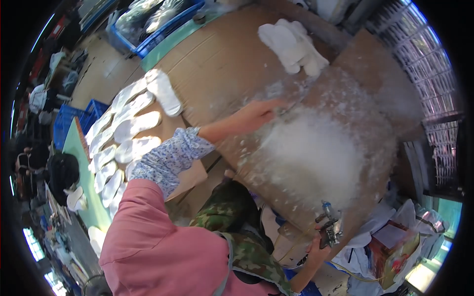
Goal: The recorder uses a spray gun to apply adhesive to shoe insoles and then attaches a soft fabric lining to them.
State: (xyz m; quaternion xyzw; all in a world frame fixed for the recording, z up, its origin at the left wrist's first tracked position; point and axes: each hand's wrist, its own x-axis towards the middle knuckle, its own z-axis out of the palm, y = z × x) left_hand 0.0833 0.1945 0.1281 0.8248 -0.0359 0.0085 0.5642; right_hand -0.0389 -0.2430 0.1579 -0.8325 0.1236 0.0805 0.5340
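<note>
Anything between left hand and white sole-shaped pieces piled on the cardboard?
Nothing visible stands between the left hand and the white sole-shaped pieces, just cardboard flecked with white. Blur hides whether the hand holds anything.

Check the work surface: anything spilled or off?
Yes: a broad white patch, ringed by ragged flecks, covers the cardboard beyond the spray gun in the right hand. It looks messy against the plain brown area, possibly overspray; residue or mist, I can't tell.
</note>
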